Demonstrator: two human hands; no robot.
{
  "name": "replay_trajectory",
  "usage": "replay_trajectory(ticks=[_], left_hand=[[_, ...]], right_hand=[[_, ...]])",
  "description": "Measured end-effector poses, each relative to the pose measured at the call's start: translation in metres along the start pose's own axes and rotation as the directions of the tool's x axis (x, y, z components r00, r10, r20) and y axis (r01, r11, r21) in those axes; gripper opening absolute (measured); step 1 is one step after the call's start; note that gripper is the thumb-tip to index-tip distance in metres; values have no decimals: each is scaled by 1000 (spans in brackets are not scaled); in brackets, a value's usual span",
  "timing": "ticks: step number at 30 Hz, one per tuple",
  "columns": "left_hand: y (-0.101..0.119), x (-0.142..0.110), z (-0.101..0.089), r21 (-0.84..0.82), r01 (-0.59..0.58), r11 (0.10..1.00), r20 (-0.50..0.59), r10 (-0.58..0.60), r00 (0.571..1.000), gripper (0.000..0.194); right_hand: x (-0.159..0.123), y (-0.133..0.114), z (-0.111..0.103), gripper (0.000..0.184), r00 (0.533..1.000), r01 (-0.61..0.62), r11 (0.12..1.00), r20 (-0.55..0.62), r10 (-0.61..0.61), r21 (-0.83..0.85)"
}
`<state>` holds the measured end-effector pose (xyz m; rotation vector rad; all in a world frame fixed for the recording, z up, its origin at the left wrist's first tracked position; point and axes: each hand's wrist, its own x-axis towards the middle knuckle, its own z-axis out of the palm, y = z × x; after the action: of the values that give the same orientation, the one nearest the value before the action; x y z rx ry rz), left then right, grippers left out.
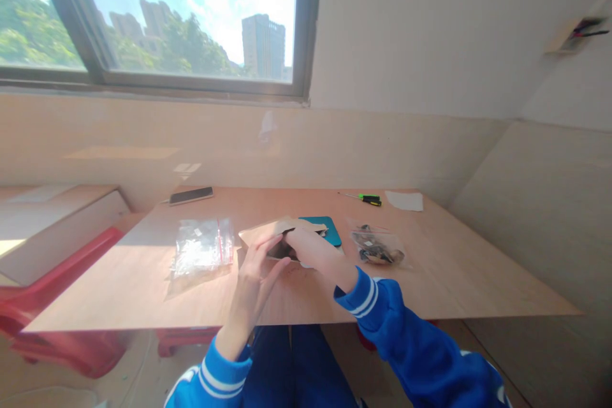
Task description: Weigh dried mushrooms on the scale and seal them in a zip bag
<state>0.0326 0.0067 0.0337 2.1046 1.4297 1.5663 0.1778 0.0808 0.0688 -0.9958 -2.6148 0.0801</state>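
Note:
A light brown paper bag (253, 231) lies on the table in front of me, its mouth gaping towards me with a dark inside. My left hand (255, 264) holds it at the mouth, fingers along the upper lip and thumb near the lower one. Reaching in from the right, my right hand (308, 245) goes into the opening. Its fingers are hidden inside the bag, so whatever they touch is out of sight. A teal flat pad or box (329, 228) with rounded corners sits partly behind the bag and my right hand.
A clear zip bag (198, 245) with a red strip lies left, and another zip bag with dark small parts (377, 247) lies right. Farther back are a phone (191, 196), screwdrivers (368, 198) and white paper (405, 201). Red stools (62, 306) stand below the wooden table (143, 303).

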Motion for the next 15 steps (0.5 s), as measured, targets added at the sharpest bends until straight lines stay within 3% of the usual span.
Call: replay_trajectory(ticks=[5, 8, 10, 12, 14, 15], left_hand=[[-1, 2, -5, -13, 27, 1000, 11, -27, 1000, 37], [-2, 4, -7, -38, 55, 998, 5, -55, 998, 36], [-4, 6, -9, -60, 65, 996, -8, -66, 998, 35], [-7, 10, -11, -69, 73, 995, -42, -76, 996, 33], [-10, 13, -13, -75, 89, 993, -89, -95, 991, 31], [-11, 15, -13, -77, 98, 992, -109, -106, 988, 30]], right_hand=[[-4, -10, -35, 22, 985, -21, 976, 170, -16, 215], [-16, -10, -63, 21, 997, 14, 894, 56, -44, 448], [-31, 2, -75, 18, 996, 20, 781, -81, 39, 624], [-47, 24, -75, 20, 942, 35, 660, -245, 228, 750], [-61, 50, -61, 24, 820, 39, 613, -375, 432, 789], [-66, 63, -49, 25, 782, -1, 612, -381, 493, 791]])
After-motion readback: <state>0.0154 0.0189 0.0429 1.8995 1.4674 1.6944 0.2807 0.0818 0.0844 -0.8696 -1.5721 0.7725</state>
